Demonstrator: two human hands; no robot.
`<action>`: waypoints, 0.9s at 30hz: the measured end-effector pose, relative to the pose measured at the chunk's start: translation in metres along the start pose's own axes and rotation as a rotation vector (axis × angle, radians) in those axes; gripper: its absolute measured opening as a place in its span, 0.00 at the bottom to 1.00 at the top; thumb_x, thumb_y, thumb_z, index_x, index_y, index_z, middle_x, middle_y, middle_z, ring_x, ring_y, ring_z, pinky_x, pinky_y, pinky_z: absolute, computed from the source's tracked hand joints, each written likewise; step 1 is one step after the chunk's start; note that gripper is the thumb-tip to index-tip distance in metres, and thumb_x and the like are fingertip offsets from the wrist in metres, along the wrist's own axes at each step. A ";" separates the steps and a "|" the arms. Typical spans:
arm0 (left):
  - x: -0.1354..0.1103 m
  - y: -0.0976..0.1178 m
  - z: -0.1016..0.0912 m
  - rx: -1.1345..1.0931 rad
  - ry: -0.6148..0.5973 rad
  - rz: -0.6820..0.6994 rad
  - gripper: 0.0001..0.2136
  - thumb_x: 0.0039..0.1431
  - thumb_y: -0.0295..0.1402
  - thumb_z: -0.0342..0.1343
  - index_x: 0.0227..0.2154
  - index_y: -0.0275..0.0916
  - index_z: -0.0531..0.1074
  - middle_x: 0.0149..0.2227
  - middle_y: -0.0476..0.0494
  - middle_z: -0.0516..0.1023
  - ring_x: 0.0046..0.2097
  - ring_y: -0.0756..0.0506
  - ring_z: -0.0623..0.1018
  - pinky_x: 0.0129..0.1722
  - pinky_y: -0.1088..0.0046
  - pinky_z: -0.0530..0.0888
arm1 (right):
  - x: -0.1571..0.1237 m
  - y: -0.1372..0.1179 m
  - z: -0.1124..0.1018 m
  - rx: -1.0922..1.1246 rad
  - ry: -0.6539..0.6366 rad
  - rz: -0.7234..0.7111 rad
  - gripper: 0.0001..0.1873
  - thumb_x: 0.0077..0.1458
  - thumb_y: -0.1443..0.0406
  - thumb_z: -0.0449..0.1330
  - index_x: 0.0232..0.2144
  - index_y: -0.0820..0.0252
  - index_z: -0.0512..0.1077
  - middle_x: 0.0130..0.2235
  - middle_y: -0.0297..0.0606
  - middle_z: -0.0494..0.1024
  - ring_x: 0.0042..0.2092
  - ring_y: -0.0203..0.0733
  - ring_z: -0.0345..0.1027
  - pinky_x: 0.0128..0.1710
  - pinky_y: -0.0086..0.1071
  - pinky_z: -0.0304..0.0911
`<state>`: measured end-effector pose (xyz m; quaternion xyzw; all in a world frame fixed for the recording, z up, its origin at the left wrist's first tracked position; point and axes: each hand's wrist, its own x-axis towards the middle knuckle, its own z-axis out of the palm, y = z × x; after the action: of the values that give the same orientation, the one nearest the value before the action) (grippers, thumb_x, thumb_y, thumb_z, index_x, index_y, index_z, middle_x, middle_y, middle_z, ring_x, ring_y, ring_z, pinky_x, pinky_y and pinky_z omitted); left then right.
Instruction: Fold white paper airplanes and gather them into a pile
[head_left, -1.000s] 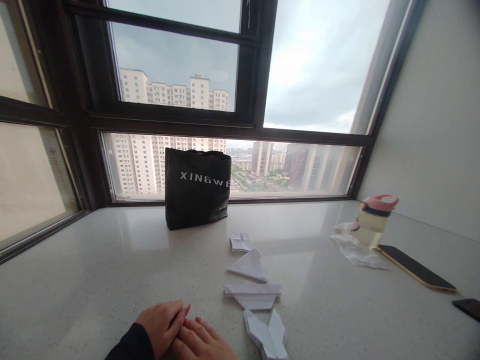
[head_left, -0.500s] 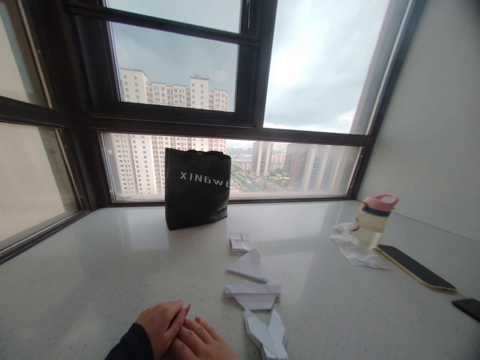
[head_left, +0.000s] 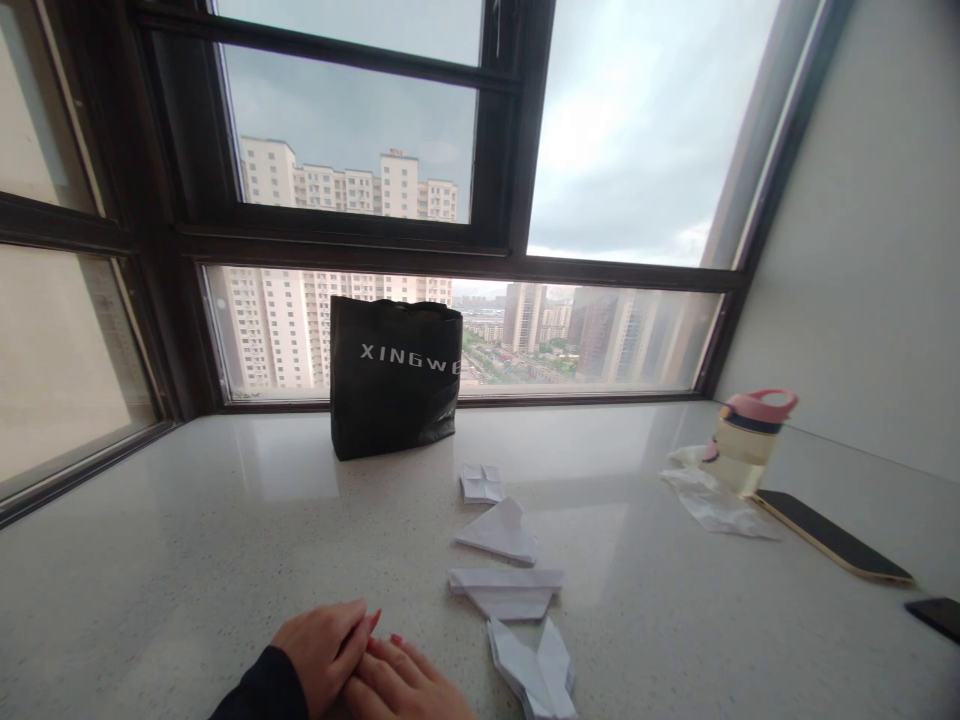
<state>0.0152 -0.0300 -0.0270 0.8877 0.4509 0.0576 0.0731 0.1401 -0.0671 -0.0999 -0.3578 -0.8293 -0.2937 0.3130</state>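
My left hand [head_left: 321, 645], in a dark sleeve, rests on the pale speckled countertop at the bottom of the view. Touching it is my right hand [head_left: 405, 685], its fingers lying flat and close together against the left. Both hands look relaxed and hold nothing; some left fingertips are hidden. Red nails show. Just right of my right hand lies a white folded paper piece with two pointed flaps [head_left: 532, 670]. Behind it, in a line, are a trapezoid paper fold [head_left: 507, 594], a triangular paper fold [head_left: 498, 531] and a small square paper fold [head_left: 481, 484].
A black bag with white lettering [head_left: 394, 380] stands against the window. At the right are a pink-lidded bottle [head_left: 748, 445], crumpled tissue [head_left: 716, 505], a dark phone [head_left: 832, 535] and a second dark object [head_left: 934, 617] at the edge. The countertop [head_left: 187, 570] meets a wall at right.
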 end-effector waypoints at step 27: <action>-0.001 0.000 0.005 -0.046 0.115 0.039 0.17 0.54 0.35 0.32 0.17 0.40 0.61 0.19 0.48 0.71 0.22 0.48 0.70 0.22 0.76 0.61 | 0.004 -0.007 -0.007 0.153 -0.038 0.135 0.10 0.53 0.59 0.47 0.34 0.55 0.64 0.35 0.32 0.74 0.34 0.37 0.68 0.30 0.26 0.65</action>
<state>0.0149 -0.0311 -0.0318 0.8897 0.4353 0.1205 0.0664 0.1347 -0.0751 -0.0944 -0.3933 -0.8291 -0.2010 0.3428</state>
